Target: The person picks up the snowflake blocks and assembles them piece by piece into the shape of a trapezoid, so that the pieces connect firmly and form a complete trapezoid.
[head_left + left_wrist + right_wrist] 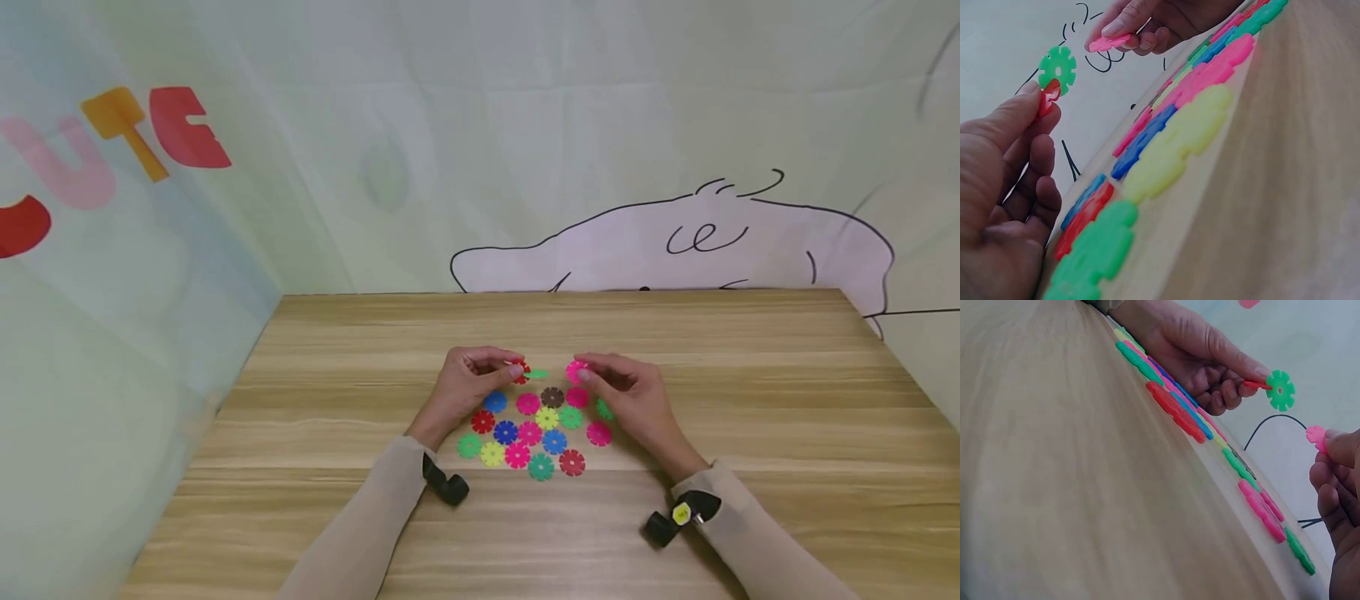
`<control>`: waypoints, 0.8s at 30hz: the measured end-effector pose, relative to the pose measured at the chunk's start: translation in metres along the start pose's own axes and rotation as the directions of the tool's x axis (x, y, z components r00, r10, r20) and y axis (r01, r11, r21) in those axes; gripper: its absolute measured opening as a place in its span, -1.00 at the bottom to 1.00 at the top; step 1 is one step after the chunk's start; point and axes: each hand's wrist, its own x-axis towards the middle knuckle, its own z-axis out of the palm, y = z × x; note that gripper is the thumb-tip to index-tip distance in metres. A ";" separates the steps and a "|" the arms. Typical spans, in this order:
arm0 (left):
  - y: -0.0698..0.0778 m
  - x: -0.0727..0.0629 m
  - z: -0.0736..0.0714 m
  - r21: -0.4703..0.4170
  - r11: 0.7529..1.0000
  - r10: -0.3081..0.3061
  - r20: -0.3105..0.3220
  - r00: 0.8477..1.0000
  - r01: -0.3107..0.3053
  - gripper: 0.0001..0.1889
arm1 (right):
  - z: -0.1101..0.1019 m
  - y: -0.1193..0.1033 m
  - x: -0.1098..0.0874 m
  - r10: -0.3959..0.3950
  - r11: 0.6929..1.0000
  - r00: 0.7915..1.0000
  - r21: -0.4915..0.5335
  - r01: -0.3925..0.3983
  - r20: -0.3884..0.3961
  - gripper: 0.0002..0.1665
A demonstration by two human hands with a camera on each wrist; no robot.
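Between thumb and fingers, my left hand [477, 377] pinches a red notched disc [1049, 98]. A green notched disc [1281, 390] is joined to that red one, set crosswise at its edge. My right hand [628, 392] pinches a pink notched disc [576, 372], held apart from the green one with a gap between them. Both hands are raised over the far side of a spread of loose discs. Part of the red disc is hidden by the left thumb and fingers.
Several flat notched discs lie on the wooden table [337, 517], among them a brown disc [552, 397], a yellow disc [492, 454], a dark blue disc [506, 432] and a teal disc [542, 467]. A printed cloth [375, 125] hangs behind the table.
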 end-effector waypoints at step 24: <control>-0.003 0.001 -0.001 0.027 0.999 0.022 0.041 0.999 -0.023 -0.73 | 0.020 -0.009 -0.004 -0.041 0.995 0.998 0.095 0.037 0.039 -0.65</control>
